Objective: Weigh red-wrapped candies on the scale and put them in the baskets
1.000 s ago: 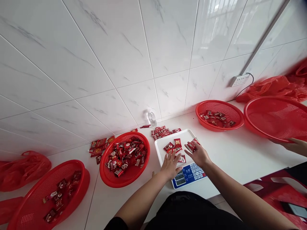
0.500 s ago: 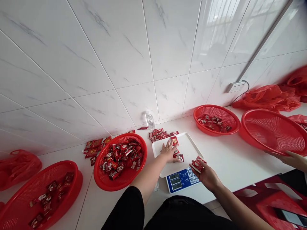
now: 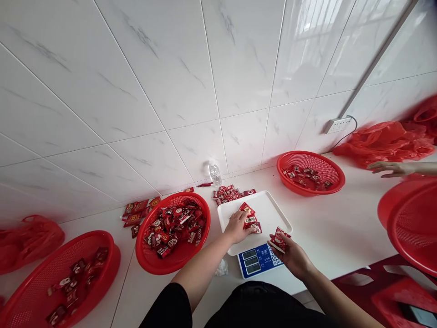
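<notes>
My left hand is on the white tray of a scale, its fingers and thumb curled around a few small red packets. In my right hand is a small stack of red packets, held above the tray's near right corner. Below the tray shows the blue scale panel with its displays and keys; the right hand hides part of the keys. Beside my left forearm stands a red basket filled with red and dark packets.
More red packets lie behind the tray, near a clear plastic bottle. A red basket sits at the back right, another at the left. A co-worker's hand reaches over a tilted red basket, near red plastic bags.
My left hand's spread fingers have drawn in around the packets on the tray. My right hand stays nearly in place. The co-worker's basket has moved right and tilted, and a hand now reaches over it.
</notes>
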The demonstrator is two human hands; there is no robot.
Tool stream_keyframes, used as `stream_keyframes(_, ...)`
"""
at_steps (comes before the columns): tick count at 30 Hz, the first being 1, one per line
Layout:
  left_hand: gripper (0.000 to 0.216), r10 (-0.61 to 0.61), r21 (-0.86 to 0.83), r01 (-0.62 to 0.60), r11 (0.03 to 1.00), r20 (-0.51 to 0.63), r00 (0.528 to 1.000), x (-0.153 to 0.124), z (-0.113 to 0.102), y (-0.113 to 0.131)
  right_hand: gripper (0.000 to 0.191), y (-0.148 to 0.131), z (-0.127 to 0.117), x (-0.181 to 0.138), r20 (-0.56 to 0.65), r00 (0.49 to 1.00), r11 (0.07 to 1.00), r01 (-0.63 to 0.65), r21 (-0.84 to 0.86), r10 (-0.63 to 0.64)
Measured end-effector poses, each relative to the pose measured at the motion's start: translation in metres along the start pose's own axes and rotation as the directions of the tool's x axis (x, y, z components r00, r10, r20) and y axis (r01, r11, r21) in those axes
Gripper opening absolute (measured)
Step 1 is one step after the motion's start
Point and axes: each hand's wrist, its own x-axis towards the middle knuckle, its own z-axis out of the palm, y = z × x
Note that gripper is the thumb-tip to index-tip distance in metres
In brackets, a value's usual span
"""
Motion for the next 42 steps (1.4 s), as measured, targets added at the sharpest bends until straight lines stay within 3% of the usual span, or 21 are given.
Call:
stream_keyframes(3, 0.061, -0.057, -0.195, 0.017, 0.981, -0.203, 0.977, -0.026, -0.004, 0.007, 0.033, 0.000, 0.009, -0.007, 0.041, 0.999, 0.994, -0.028, -0.104, 0.033)
stream_keyframes(5, 0.051, -0.117, -0.364, 0.026, 0.931, -0.229, 0.966, -0.044, -0.007, 0.018, 0.032, -0.001, 0.018, -0.015, 0.139, 0.987, 0.976, -0.057, -0.209, 0.087)
stream_keyframes(7, 0.046, -0.148, -0.560, 0.054, 0.826, -0.124, 0.981, -0.060, -0.009, 0.033, 0.032, 0.000, 0.029, -0.024, 0.268, 0.950, 0.947, -0.071, -0.314, 0.160)
stream_keyframes(10, 0.045, -0.117, -0.812, 0.146, 0.565, 0.096, 0.988, -0.081, -0.007, 0.054, 0.032, 0.004, 0.045, -0.032, 0.416, 0.878, 0.901, -0.038, -0.433, 0.237)
stream_keyframes(13, 0.047, -0.161, -0.931, 0.231, 0.282, 0.192, 0.968, -0.095, -0.002, 0.063, 0.036, 0.011, 0.057, -0.032, 0.463, 0.840, 0.852, 0.004, -0.524, 0.281)
stream_keyframes(15, 0.046, -0.224, -0.949, 0.259, 0.177, 0.217, 0.950, -0.103, -0.001, 0.063, 0.039, 0.016, 0.062, -0.030, 0.465, 0.833, 0.820, 0.026, -0.572, 0.299)
stream_keyframes(19, 0.042, -0.343, -0.947, 0.252, 0.199, 0.173, 0.923, -0.112, -0.004, 0.055, 0.040, 0.028, 0.060, -0.023, 0.461, 0.834, 0.749, 0.090, -0.656, 0.303)
stream_keyframes(22, 0.044, -0.428, -0.968, 0.216, 0.131, 0.141, 0.893, -0.115, -0.006, 0.046, 0.035, 0.033, 0.052, -0.011, 0.424, 0.882, 0.630, 0.210, -0.747, 0.209)
stream_keyframes(25, 0.045, -0.498, -0.987, 0.158, -0.010, 0.142, 0.856, -0.119, -0.010, 0.035, 0.025, 0.027, 0.045, 0.009, 0.392, 0.916, 0.368, 0.395, -0.842, -0.085)
stream_keyframes(27, 0.044, -0.551, -0.986, 0.147, -0.078, 0.166, 0.818, -0.123, -0.013, 0.027, 0.021, 0.017, 0.044, 0.023, 0.421, 0.866, 0.167, 0.473, -0.865, -0.272)
stream_keyframes(30, 0.040, -0.614, -0.980, 0.161, -0.114, 0.197, 0.764, -0.129, -0.017, 0.019, 0.029, 0.005, 0.048, 0.043, 0.485, 0.806, -0.025, 0.508, -0.861, -0.340)
stream_keyframes(33, 0.038, -0.623, -0.978, 0.176, -0.108, 0.205, 0.755, -0.136, -0.017, 0.016, 0.035, 0.003, 0.055, 0.056, 0.496, 0.815, -0.069, 0.500, -0.863, -0.299)
stream_keyframes(39, 0.038, -0.558, -0.971, 0.221, -0.096, 0.236, 0.796, -0.144, -0.007, 0.016, 0.033, 0.019, 0.059, 0.052, 0.534, 0.812, -0.066, 0.535, -0.842, -0.234)
stream_keyframes(42, 0.038, -0.547, -0.970, 0.232, -0.069, 0.231, 0.804, -0.148, -0.003, 0.017, 0.032, 0.026, 0.061, 0.039, 0.528, 0.819, 0.018, 0.545, -0.838, -0.226)
